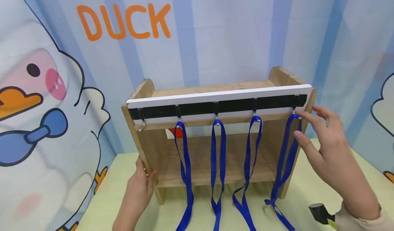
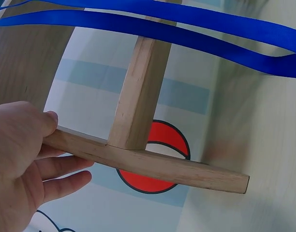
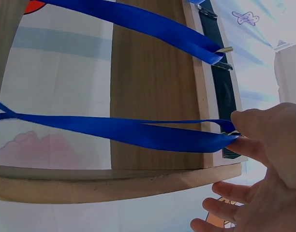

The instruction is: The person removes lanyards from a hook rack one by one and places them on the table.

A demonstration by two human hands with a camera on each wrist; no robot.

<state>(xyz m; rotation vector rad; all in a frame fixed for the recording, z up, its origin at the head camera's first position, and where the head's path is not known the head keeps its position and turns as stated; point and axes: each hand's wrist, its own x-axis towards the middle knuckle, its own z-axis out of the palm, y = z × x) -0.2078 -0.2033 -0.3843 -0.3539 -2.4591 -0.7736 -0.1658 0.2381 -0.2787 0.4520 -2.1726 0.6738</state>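
A wooden shelf [image 1: 212,159] stands on the table, a white board [image 1: 172,97] with a black strip along its upper front. Blue lanyards hang from several metal hooks on the strip; the far-left hook [image 1: 142,124] is bare. My left hand [image 1: 138,190] grips the shelf's left side panel [image 2: 153,166] low down, thumb on its front edge. At the far-right hook [image 1: 293,110], my right hand [image 1: 330,149] has its thumb and index finger spread apart, fingertips right at the top of the rightmost lanyard [image 3: 177,137]. That lanyard's loop hangs over the hook.
Other blue lanyards [image 1: 188,176] hang in front of the shelf's opening, their lower ends running past the view's bottom edge. A dark cylindrical object [image 1: 320,213] is by the right sleeve. Behind the pale table [image 1: 123,166] hangs a striped duck-print curtain [image 1: 221,36].
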